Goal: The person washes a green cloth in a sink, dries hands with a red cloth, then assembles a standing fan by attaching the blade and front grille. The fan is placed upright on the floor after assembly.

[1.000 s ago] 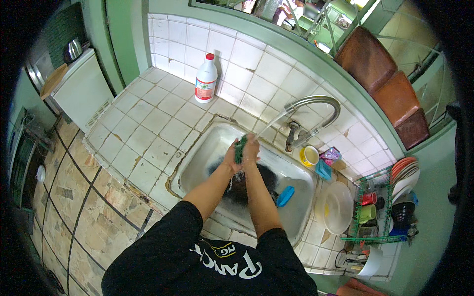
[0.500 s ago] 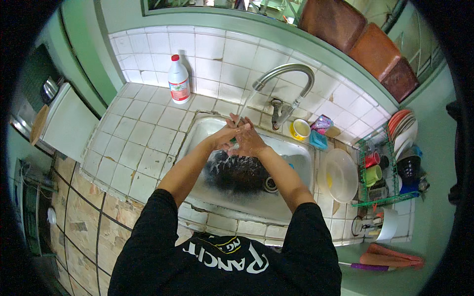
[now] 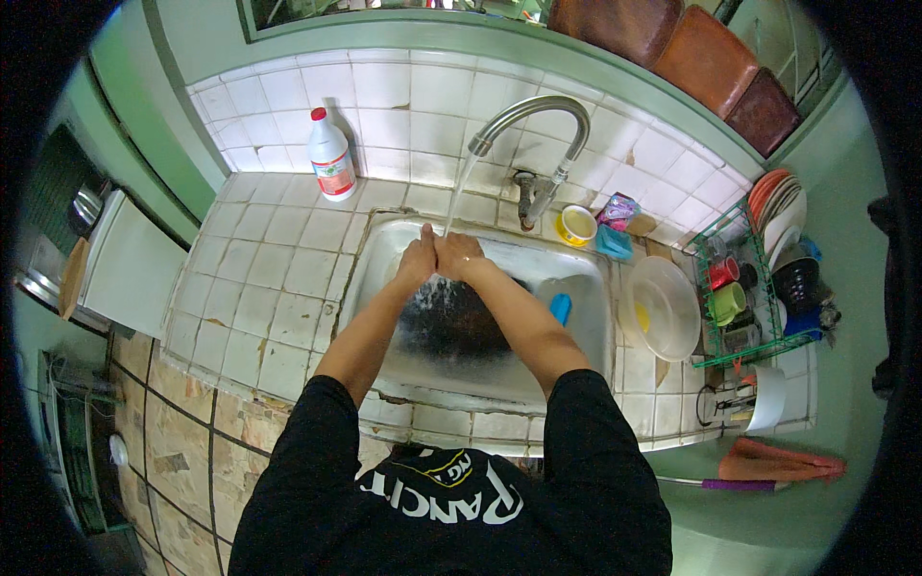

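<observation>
Water from the curved metal faucet (image 3: 533, 113) runs down onto my two hands over the sink (image 3: 567, 384). My left hand (image 3: 417, 259) and my right hand (image 3: 460, 255) are pressed side by side, backs up, fingers curled together. Whatever lies between or under the fingers is hidden. Below them in the basin sits a large, dark, round thing (image 3: 451, 326), wet and splashed, partly behind my right forearm; its kind is unclear. A small blue object (image 3: 561, 307) lies at the basin's right side.
A white bottle with a red cap (image 3: 332, 158) stands on the tiled counter, back left. Right of the faucet are a yellow tub (image 3: 576, 226), a blue item (image 3: 614, 242) and a purple packet (image 3: 618, 211). Farther right are a translucent basin (image 3: 663, 307) and a green dish rack (image 3: 706, 278) with cups and plates.
My hands, overlapping with fingers spread before, have come side by side with fingers curled, under the water stream. The view has shifted slightly, and the blue object in the sink shows more.
</observation>
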A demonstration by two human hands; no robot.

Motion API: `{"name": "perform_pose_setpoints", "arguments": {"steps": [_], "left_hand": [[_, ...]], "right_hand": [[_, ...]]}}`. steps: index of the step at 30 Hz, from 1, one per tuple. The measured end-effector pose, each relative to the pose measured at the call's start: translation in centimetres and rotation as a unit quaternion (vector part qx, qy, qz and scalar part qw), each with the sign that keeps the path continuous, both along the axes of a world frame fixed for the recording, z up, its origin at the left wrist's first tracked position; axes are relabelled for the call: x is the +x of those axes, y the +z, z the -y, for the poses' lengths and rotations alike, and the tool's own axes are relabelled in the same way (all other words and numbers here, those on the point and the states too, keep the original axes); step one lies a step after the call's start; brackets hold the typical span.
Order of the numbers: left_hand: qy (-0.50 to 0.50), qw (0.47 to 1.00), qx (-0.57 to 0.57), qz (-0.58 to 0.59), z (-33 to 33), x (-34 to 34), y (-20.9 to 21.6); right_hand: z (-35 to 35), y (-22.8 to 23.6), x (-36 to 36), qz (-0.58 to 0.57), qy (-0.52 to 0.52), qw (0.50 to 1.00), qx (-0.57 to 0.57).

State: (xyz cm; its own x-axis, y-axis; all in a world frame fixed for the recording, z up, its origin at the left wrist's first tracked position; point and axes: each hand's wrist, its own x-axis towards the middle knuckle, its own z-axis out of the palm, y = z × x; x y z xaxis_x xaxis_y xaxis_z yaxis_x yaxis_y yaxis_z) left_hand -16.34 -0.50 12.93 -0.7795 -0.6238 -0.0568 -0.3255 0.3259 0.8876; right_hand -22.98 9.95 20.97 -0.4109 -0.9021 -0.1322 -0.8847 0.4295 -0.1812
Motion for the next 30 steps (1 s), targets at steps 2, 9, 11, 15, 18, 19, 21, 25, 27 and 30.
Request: {"name": "perform_pose_setpoints", "arguments": {"steps": [2,9,11,15,18,19,21,25,27,30], "left_hand": [[-0.014,0.985,-0.166,-0.052,0.3,1.0,-1.8],[0.003,0.947,0.288,-0.143,2.0,6.5,0.1],[-0.006,0.853,0.507,-0.124,2.3,7.5,1.4],[0.006,0.873,0.469,-0.133,2.3,8.6,1.8],[0.057,0.856,0.508,-0.078,1.9,8.4,0.6],[0.069,0.840,0.533,-0.078,1.6,8.3,0.1],[0.073,0.821,0.565,-0.042,1.0,7.3,-0.9],[0.075,0.786,0.613,-0.015,-0.9,4.9,-3.2],[0.051,0.750,0.658,-0.029,-1.8,4.2,-4.4],[0.005,0.717,0.696,-0.036,-2.7,2.4,-4.8]], "right_hand": [[0.0,-1.5,-0.1,0.098,0.023,0.993,-0.060],[-0.8,-12.5,1.1,0.725,-0.263,0.583,-0.255],[-0.3,-15.7,2.0,0.723,-0.338,0.515,-0.315],[1.3,-18.0,2.5,0.786,-0.380,0.240,-0.424],[2.4,-15.8,1.7,0.798,-0.351,0.195,-0.450],[2.8,-14.8,1.5,0.791,-0.329,0.214,-0.470],[3.2,-12.2,1.1,0.782,-0.315,0.272,-0.464],[2.8,-7.3,0.9,0.681,-0.260,0.571,-0.377],[1.5,-5.3,0.8,0.634,-0.188,0.692,-0.289],[-2.2,-3.1,0.0,0.614,-0.064,0.764,-0.187]]}}
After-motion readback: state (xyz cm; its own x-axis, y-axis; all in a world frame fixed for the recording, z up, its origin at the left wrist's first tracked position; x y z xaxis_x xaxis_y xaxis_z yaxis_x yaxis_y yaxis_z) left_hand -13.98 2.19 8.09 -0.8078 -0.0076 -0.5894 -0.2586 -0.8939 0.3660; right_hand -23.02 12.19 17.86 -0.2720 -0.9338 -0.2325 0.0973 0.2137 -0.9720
